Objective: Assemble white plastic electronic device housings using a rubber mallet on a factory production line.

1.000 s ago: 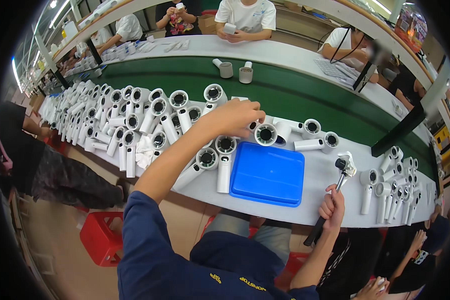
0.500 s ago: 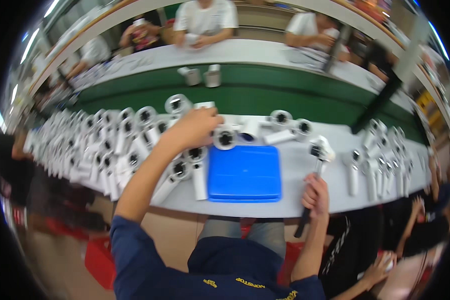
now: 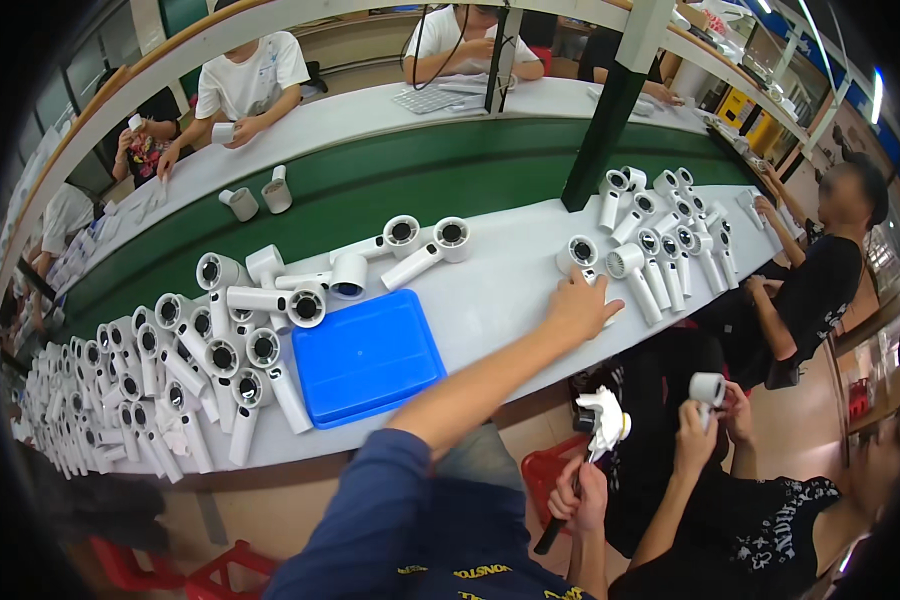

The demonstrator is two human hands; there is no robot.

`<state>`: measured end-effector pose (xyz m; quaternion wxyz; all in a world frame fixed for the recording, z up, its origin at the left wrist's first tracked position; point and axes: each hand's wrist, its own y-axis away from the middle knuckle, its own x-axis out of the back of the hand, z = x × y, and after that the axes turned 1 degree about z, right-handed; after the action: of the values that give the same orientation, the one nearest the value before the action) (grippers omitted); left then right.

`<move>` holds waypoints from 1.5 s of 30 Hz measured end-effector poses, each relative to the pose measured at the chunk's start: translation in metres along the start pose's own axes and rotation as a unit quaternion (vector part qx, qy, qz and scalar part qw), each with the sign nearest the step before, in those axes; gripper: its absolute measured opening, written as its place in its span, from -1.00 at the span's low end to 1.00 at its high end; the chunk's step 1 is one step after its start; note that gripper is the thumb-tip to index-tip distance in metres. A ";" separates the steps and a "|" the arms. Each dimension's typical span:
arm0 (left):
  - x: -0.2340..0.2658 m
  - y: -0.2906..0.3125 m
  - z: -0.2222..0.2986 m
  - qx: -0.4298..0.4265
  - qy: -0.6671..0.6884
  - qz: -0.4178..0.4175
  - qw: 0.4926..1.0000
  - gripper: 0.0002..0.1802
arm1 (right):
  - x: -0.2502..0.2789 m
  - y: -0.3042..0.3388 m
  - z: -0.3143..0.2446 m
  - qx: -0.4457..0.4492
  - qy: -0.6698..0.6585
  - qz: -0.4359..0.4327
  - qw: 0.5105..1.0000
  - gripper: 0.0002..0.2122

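My left hand [image 3: 578, 308] reaches across to the right side of the table, its fingers closed over the handle of a white handheld fan [image 3: 582, 253]. The fan lies on the white tabletop, its round head showing beyond my fingertips; my hand covers most of the handle. Low at the right, off the table's front edge, my right hand [image 3: 580, 495] grips the black handle of a hammer [image 3: 602, 425]. White cloth or paper is bunched round the hammer's head, hiding part of it; one end looks yellowish.
A blue plastic tray or lid [image 3: 368, 360] lies on the table [image 3: 490, 300]. Many white fans [image 3: 220, 355] crowd its left; another group of fans [image 3: 670, 240] lies right of my left hand. A dark green post [image 3: 605, 140] rises behind. At my right, a co-worker's hands [image 3: 705, 420] hold a fan.
My view has turned to the right. My left hand has gone from the fans behind the blue tray to a fan at the right. My right hand keeps the hammer, now lower.
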<state>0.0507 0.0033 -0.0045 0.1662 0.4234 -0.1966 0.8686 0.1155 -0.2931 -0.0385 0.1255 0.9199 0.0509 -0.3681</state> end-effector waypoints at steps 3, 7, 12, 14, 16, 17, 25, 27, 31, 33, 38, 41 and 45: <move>-0.029 -0.005 0.000 0.036 -0.020 0.112 0.993 -0.57 | 0.009 0.018 0.001 0.014 0.051 0.039 0.998 -0.60; 0.024 0.027 -0.016 0.044 0.059 0.041 0.996 -0.60 | 0.015 0.011 0.001 -0.038 0.040 0.030 0.998 -0.63; 0.109 0.112 -0.052 0.020 0.051 0.016 0.998 -0.58 | 0.012 -0.018 0.006 -0.107 0.051 -0.017 0.993 -0.65; 0.129 0.150 -0.062 -0.007 0.019 -0.003 1.000 -0.54 | 0.011 -0.026 0.008 -0.119 0.058 -0.047 0.990 -0.65; 0.139 0.181 -0.077 0.007 -0.007 0.007 1.000 -0.53 | 0.006 -0.031 0.007 -0.156 0.105 -0.053 0.981 -0.65; 0.144 0.192 -0.084 0.009 -0.028 0.012 0.999 -0.51 | 0.002 -0.035 0.005 -0.171 0.120 -0.049 0.977 -0.66; 0.153 0.219 -0.122 -0.048 -0.062 0.201 0.977 -0.56 | -0.074 -0.086 -0.042 -0.040 0.464 0.004 0.885 -0.71; 0.144 0.224 -0.130 -0.001 0.000 0.195 0.981 -0.59 | -0.085 -0.103 -0.052 0.002 0.496 -0.004 0.869 -0.69; 0.137 0.220 -0.134 0.034 0.051 0.202 0.977 -0.60 | -0.106 -0.133 -0.060 0.047 0.546 0.012 0.836 -0.64; 0.134 0.216 -0.135 0.045 0.054 0.207 0.976 -0.60 | -0.115 -0.147 -0.058 0.016 0.650 0.026 0.759 -0.60; 0.132 0.212 -0.143 0.016 0.046 0.220 0.974 -0.60 | -0.104 -0.158 -0.057 0.052 0.735 0.015 0.675 -0.55; 0.135 0.214 -0.149 0.006 0.050 0.213 0.976 -0.60 | -0.115 -0.150 -0.068 0.092 0.663 0.026 0.742 -0.56; 0.133 0.212 -0.150 -0.002 0.063 0.216 0.974 -0.60 | -0.110 -0.148 -0.068 0.191 0.725 0.029 0.661 -0.56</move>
<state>-0.2243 -0.0925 -0.0249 -0.0121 0.3156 -0.2743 0.9083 0.0531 -0.1320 0.0561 -0.1193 0.9002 0.0272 0.4180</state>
